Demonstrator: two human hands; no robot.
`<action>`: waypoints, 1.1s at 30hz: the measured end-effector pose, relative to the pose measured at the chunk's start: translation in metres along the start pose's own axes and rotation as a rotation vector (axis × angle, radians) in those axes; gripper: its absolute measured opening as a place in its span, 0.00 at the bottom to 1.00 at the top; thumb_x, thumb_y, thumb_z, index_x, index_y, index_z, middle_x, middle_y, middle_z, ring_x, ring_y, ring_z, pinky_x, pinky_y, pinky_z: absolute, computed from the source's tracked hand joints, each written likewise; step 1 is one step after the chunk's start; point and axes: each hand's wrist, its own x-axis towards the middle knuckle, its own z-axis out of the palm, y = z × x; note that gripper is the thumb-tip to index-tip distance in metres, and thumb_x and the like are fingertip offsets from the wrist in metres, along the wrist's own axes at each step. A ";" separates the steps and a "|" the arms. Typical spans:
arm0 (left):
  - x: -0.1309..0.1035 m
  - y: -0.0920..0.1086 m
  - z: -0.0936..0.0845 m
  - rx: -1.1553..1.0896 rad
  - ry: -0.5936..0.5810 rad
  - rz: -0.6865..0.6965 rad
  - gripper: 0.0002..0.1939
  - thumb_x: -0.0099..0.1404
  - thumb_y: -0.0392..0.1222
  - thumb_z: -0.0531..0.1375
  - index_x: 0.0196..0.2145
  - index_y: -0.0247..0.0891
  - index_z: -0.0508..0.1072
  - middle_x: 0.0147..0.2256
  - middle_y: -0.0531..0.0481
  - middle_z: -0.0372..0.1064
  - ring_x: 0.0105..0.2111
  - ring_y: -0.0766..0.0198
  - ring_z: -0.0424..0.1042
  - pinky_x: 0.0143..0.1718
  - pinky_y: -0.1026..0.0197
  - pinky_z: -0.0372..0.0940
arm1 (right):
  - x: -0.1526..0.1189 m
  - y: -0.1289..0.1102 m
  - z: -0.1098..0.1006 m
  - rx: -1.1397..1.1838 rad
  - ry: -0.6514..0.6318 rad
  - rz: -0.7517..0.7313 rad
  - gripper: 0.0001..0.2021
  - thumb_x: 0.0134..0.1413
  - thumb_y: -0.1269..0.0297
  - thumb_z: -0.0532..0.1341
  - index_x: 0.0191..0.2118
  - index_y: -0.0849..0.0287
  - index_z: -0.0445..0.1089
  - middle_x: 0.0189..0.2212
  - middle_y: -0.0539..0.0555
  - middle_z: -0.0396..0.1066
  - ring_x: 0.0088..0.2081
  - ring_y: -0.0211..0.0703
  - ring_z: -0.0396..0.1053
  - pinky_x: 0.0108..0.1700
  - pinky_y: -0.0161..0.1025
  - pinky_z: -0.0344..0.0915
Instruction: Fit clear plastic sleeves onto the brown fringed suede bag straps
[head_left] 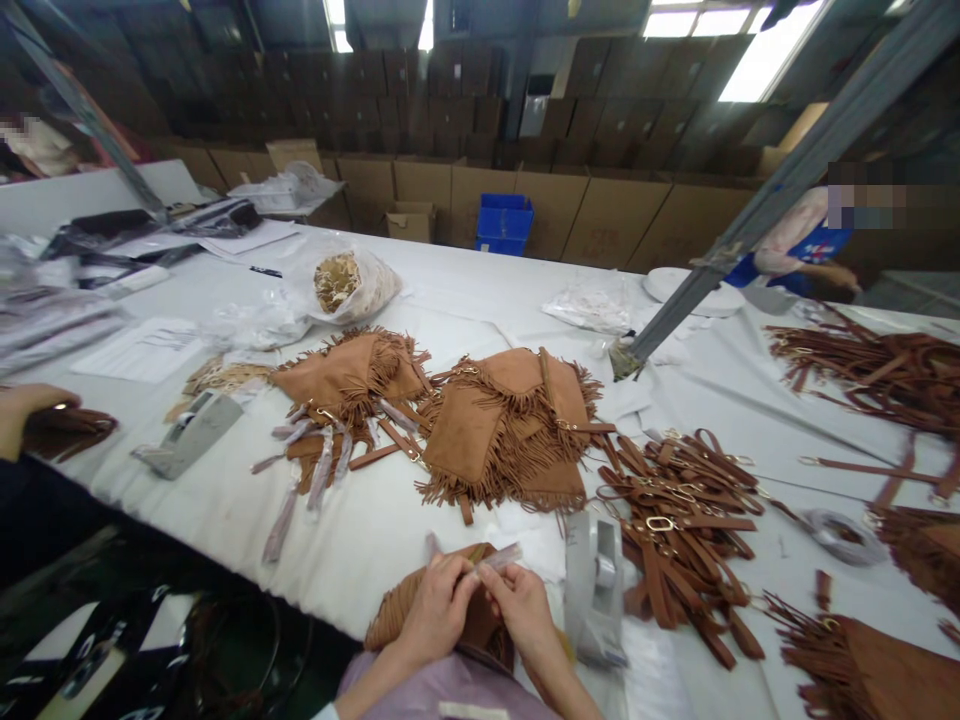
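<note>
My left hand (441, 603) and my right hand (523, 607) meet at the table's near edge, fingertips pinched close together. Between them is a strip of clear plastic wrap (504, 556), whose end sticks out past my right fingers. Whether something lies inside the wrap, I cannot tell. Directly beneath my hands sits a brown fringed bag (397, 606), partly covered by them and resting against my lap. A grey tape dispenser (596, 590) stands just right of my right hand. Brown straps with gold-coloured clasps (675, 530) are heaped beyond it.
Fringed bags (480, 420) lie ahead, beside plastic-wrapped straps (321, 470). Another tape dispenser (193, 432) stands to the left, near a co-worker's hand (30, 400) on a brown item. A metal post (705, 280) rises at right. Beyond it, another person (802, 240) works.
</note>
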 end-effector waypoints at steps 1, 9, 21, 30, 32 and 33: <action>0.000 0.000 0.000 0.005 0.012 -0.019 0.14 0.69 0.43 0.47 0.33 0.40 0.69 0.33 0.47 0.70 0.37 0.57 0.67 0.42 0.53 0.60 | 0.001 0.001 0.001 -0.018 0.015 -0.007 0.21 0.40 0.45 0.64 0.21 0.61 0.64 0.13 0.46 0.61 0.16 0.32 0.56 0.21 0.33 0.50; -0.001 -0.004 0.001 0.007 0.049 0.129 0.18 0.68 0.39 0.47 0.53 0.40 0.65 0.45 0.43 0.71 0.45 0.56 0.68 0.50 0.49 0.60 | 0.003 0.009 0.005 -0.008 0.051 0.031 0.20 0.42 0.45 0.62 0.19 0.59 0.62 0.11 0.44 0.57 0.15 0.32 0.51 0.19 0.34 0.46; 0.016 0.004 -0.008 -0.702 -0.060 -0.353 0.13 0.55 0.45 0.62 0.34 0.32 0.74 0.30 0.48 0.74 0.30 0.61 0.70 0.36 0.60 0.62 | 0.001 -0.015 -0.003 -0.090 -0.070 -0.138 0.19 0.46 0.48 0.62 0.32 0.63 0.73 0.22 0.52 0.71 0.25 0.41 0.64 0.27 0.36 0.59; 0.015 0.001 -0.007 -0.828 -0.055 -0.389 0.21 0.51 0.54 0.66 0.31 0.32 0.72 0.24 0.54 0.68 0.23 0.69 0.62 0.27 0.65 0.55 | 0.014 -0.021 -0.007 -0.321 -0.088 -0.238 0.17 0.47 0.51 0.60 0.23 0.62 0.70 0.20 0.50 0.66 0.27 0.41 0.62 0.30 0.36 0.58; 0.019 -0.011 0.001 -0.822 -0.062 -0.380 0.24 0.49 0.57 0.66 0.31 0.32 0.72 0.23 0.53 0.68 0.23 0.69 0.62 0.27 0.65 0.54 | 0.019 -0.016 -0.010 -0.303 -0.130 -0.225 0.19 0.46 0.48 0.60 0.24 0.61 0.70 0.21 0.51 0.67 0.28 0.42 0.62 0.31 0.36 0.59; 0.022 -0.018 0.004 -0.812 -0.113 -0.386 0.26 0.47 0.59 0.66 0.31 0.32 0.71 0.22 0.53 0.67 0.21 0.69 0.61 0.26 0.64 0.53 | 0.023 -0.012 -0.012 -0.286 -0.158 -0.210 0.20 0.45 0.46 0.60 0.24 0.61 0.70 0.21 0.51 0.67 0.27 0.42 0.62 0.31 0.36 0.59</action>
